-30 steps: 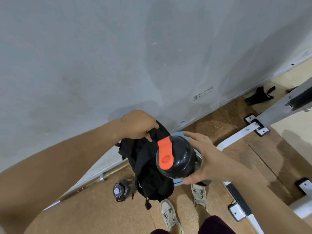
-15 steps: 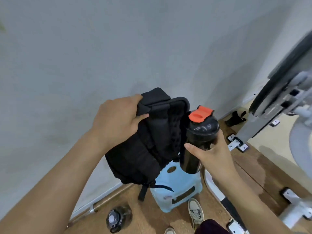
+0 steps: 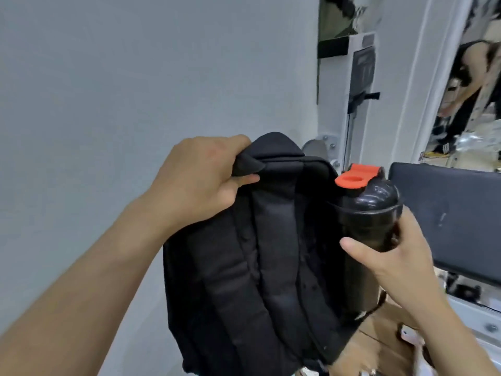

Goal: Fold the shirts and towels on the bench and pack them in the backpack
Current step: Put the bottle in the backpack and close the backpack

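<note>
Left hand [image 3: 200, 180]: fingers curled tight over the top edge of the backpack [image 3: 257, 267], thumb [image 3: 245, 181] pressed under a fold of black fabric, which is pinched between thumb and fingers. Fingertips are hidden behind the fold.

Backpack: held up in front of the pale wall [image 3: 108, 90], back panel and padded straps [image 3: 273, 240] facing the camera. Bottom edge cut off by the frame.

Right hand [image 3: 393, 256]: wrapped round the middle of a dark bottle [image 3: 371, 221], thumb [image 3: 352, 245] laid across its front. The other fingers go round the far side; only a little of them shows at the bottle's right edge.

Bottle: upright, orange cap [image 3: 355, 177] on top, touching the backpack's right side. Its lower part merges with the black fabric, so I cannot tell whether it sits in a side pocket or only against the pack.

Behind the right hand: dark bench pad [image 3: 447, 213]. Upper right: mirror [image 3: 474, 90], reflections blurred.
</note>
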A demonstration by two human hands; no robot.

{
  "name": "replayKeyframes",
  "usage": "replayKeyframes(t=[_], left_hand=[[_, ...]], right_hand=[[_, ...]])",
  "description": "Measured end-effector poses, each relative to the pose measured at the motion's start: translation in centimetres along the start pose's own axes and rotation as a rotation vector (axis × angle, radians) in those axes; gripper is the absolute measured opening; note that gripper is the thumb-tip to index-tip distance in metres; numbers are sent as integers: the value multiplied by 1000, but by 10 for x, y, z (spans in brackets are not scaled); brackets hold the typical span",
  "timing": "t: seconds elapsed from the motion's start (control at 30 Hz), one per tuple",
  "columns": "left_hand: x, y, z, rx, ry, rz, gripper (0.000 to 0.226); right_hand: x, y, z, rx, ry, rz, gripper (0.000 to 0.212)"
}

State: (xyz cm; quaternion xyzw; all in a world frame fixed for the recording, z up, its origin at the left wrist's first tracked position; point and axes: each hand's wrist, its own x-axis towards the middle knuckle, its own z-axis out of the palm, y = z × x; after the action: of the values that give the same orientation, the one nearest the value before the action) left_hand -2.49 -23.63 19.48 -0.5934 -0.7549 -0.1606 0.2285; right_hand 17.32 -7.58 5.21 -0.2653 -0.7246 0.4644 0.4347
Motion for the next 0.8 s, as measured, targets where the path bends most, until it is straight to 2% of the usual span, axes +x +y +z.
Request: replayKeyframes(t=[0.2, 0.23, 0.37, 0.5, 0.6, 0.67, 0.73, 0.8], left_hand=[[106, 79, 45, -387, 2, 136, 23], [127, 95, 57, -468, -24, 147, 13], [214, 160, 141, -600, -162, 158, 16], [280, 200, 249, -502, -253, 130, 26], [314, 203, 299, -398, -253, 42, 31], [330, 202, 323, -221, -221, -21, 36], [337, 204, 345, -62, -202, -144, 48], [328, 215, 357, -16, -134, -249, 62]], right_hand=[[19, -5, -127, -35, 74, 59, 69], [27, -1, -148, -36, 56, 76, 68], [65, 44, -223, -59, 66, 205, 71], [104, 115, -258, -148, 110, 416, 71], [130, 157, -262, -292, -28, 585, 68], [149, 172, -260, -398, -127, 623, 70], [168, 180, -256, -459, -184, 647, 73], [182, 189, -253, -486, -220, 681, 81]])
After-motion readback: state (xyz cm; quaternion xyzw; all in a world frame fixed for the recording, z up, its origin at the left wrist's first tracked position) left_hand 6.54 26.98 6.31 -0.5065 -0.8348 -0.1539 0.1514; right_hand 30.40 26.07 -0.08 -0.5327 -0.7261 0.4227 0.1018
